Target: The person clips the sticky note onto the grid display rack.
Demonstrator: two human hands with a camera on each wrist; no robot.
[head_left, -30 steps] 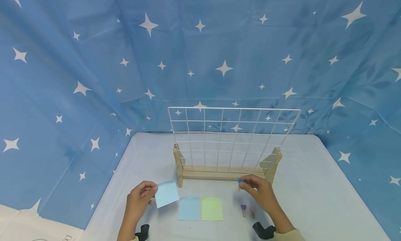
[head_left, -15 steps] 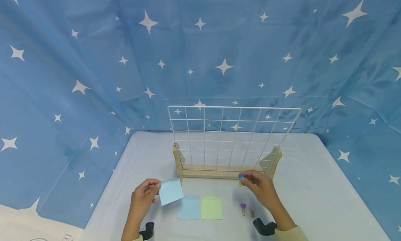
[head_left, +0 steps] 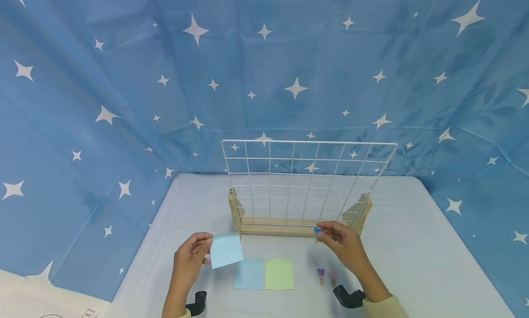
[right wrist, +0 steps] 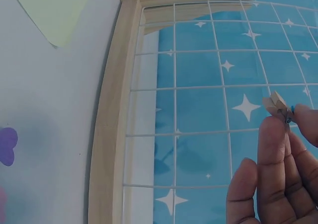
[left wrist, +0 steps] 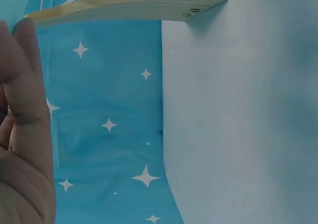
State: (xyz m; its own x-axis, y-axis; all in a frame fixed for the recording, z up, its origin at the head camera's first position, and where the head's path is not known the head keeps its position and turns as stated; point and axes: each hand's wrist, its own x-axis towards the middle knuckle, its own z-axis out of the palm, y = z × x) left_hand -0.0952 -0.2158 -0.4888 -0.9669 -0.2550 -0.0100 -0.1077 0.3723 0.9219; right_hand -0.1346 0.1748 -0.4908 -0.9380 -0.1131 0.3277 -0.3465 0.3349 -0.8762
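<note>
My left hand (head_left: 188, 258) pinches a light blue sticky note (head_left: 227, 250) by its left edge, held above the table just left of the wire grid stand. In the left wrist view only part of that hand (left wrist: 25, 129) shows, at the left edge. Between thumb and fingertips, my right hand (head_left: 340, 244) pinches a small wooden clothespin (right wrist: 276, 104) with a blue heart (head_left: 317, 230), in front of the stand's right end. Flat on the table lie a blue sticky note (head_left: 249, 274) and a green sticky note (head_left: 279, 274).
A white wire grid (head_left: 303, 182) leans back in a wooden base (head_left: 277, 229). Near my right wrist lie a purple heart clothespin (head_left: 321, 273) and a pink heart clothespin (head_left: 333, 276). A blue star-patterned curtain (head_left: 264, 70) hangs behind the white table (head_left: 421, 244).
My left hand has moved right and slightly up with the light blue sticky note, toward the stand. My right hand has risen slightly with its clothespin.
</note>
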